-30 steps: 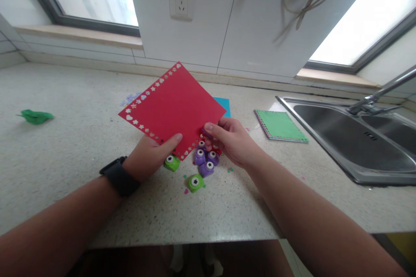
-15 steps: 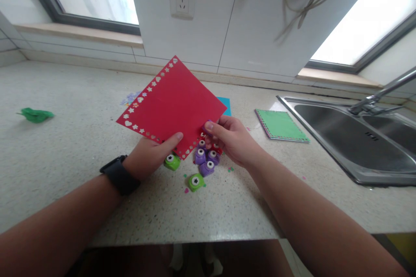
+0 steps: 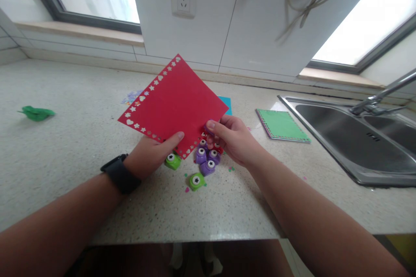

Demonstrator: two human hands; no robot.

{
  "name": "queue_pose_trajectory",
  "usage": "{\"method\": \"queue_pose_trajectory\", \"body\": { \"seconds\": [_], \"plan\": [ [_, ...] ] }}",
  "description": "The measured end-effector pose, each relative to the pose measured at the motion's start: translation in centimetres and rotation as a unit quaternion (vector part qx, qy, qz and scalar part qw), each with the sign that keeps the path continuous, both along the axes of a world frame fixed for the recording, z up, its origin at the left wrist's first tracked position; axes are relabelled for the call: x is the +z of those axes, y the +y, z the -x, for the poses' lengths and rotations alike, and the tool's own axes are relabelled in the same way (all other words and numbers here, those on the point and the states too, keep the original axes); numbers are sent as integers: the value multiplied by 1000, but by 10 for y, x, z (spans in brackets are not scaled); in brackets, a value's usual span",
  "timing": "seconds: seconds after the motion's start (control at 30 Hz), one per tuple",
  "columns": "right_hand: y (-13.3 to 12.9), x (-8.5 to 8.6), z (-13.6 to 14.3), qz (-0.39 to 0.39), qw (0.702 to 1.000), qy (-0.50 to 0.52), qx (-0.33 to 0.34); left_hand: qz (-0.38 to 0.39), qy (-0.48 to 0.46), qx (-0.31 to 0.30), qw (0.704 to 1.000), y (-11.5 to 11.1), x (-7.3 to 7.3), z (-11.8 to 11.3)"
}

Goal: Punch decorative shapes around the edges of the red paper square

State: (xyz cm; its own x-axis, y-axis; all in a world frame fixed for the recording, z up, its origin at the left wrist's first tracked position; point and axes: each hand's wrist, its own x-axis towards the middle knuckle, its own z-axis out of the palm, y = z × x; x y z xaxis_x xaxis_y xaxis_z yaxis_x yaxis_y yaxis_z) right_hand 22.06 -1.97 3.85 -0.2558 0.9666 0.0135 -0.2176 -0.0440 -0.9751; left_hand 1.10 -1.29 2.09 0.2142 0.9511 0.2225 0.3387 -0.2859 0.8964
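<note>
A red paper sheet (image 3: 175, 104) is held tilted above the counter, with heart, star and flower holes along its left, lower and part of its right-hand lower edges. My left hand (image 3: 156, 151) grips the lower edge, thumb on top. My right hand (image 3: 232, 138) is closed on a small purple punch (image 3: 209, 127) at the sheet's right lower edge; its thumb presses on top and partly hides it. Just below lie several purple punches (image 3: 208, 166), a green punch (image 3: 196, 181), another green punch (image 3: 173, 161) and a partly hidden red one (image 3: 217, 148).
Green punched sheets (image 3: 282, 124) lie stacked at the right, beside the steel sink (image 3: 338, 138). Blue paper (image 3: 225, 104) shows behind the red sheet. A green crumpled piece (image 3: 37, 113) lies at far left. Small paper cut-outs (image 3: 131, 97) are scattered on the counter (image 3: 156, 216).
Almost the whole view has shifted very slightly. Both hands keep the same holds on the red sheet and the purple punch.
</note>
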Motion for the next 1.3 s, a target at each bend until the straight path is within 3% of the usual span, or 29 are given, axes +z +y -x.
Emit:
{"method": "queue_pose_trajectory", "body": {
  "seconds": [1.3],
  "plan": [
    [-1, 4, 2, -27, 999, -19, -11, -1, -9, 16, 1000, -1, -1, -1]
  ]
}}
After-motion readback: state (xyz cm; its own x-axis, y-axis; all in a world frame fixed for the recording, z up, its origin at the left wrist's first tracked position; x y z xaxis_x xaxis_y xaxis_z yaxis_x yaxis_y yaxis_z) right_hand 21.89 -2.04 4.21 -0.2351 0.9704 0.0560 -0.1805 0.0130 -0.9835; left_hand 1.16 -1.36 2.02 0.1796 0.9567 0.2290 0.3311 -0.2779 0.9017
